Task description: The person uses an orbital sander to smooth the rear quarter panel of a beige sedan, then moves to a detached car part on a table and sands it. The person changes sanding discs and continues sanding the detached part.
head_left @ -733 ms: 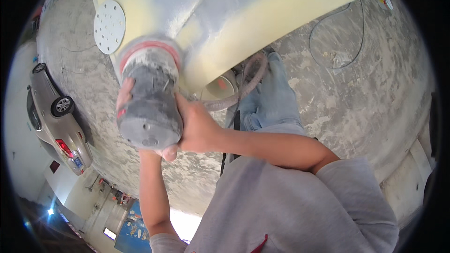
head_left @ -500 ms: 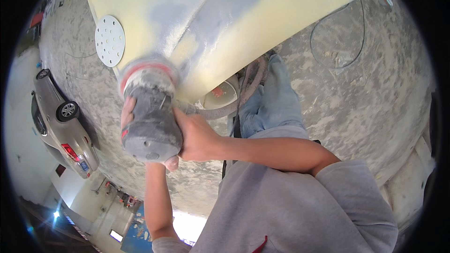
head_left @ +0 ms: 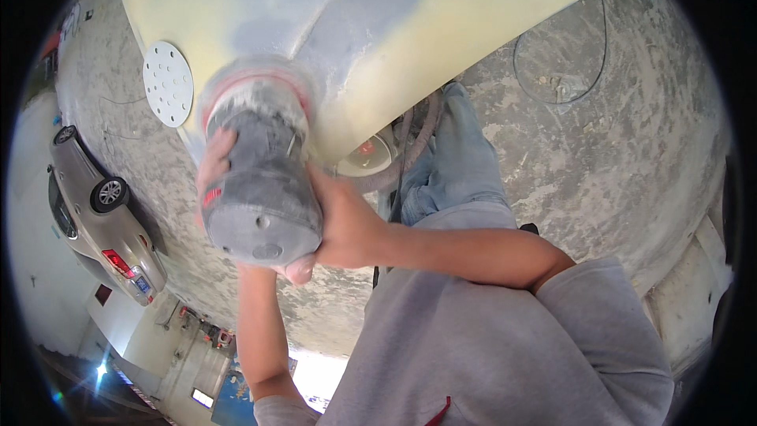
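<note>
The left hand (head_left: 213,170) and right hand (head_left: 347,221) are wrapped round the dusty grey sander (head_left: 264,189), at the near end of the yellow-and-grey panel (head_left: 410,47); tipping it could dig a groove; sliding too far could make it slip off.

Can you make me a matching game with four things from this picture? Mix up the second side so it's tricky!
Things:
1. Sander
2. Disc with holes
3. Car
4. Looped cable

Clues:
A. On the floor, right of the panel
B. White, at the panel's left edge
C. Held by the left hand and right hand
D. Far left of the picture, showing wheels and a red tail light

Right pairs: 1-C, 2-B, 3-D, 4-A
</note>
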Motion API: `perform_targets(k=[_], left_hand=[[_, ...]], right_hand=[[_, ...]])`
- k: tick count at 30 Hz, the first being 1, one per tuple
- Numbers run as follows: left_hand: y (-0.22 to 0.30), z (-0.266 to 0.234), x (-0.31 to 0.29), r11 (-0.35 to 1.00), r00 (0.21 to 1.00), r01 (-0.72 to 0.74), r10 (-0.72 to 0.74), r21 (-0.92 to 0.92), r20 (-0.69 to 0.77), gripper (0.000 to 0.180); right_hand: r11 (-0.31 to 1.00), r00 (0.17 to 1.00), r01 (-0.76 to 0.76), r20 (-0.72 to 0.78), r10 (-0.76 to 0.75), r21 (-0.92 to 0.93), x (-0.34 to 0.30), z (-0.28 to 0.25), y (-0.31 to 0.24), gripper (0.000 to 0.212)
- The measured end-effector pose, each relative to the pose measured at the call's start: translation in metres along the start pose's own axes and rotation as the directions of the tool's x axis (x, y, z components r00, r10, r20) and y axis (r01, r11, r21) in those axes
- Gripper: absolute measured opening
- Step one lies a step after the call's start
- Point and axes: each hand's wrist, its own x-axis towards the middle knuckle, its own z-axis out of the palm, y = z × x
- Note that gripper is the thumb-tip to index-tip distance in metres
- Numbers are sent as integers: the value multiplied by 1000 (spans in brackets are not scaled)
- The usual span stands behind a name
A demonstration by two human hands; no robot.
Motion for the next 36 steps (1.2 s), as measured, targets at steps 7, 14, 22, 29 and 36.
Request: perform_targets(k=[7,14,22,29,36], left_hand=[[-2,3,6,998,991,-66,65,-2,-120,34],[-3,4,1,990,996,-82,86,118,-21,56],[-5,0,-5,996,997,-68,70,52,-40,63],[-2,6,-1,986,985,-167,167,-2,-32,158],[-7,3,-3,997,997,-74,75,34,-2,141]], right_hand=[[995,999,-1,32,5,-101,8,-7,-3,67],[999,999,34,-21,-34,-3,4,-2,4,67],[995,995,75,-61,-79,-58,3,-2,5,64],[985,993,-20,111,40,-173,6,-5,1,66],[980,982,184,-15,-186,-77,10,-12,0,75]])
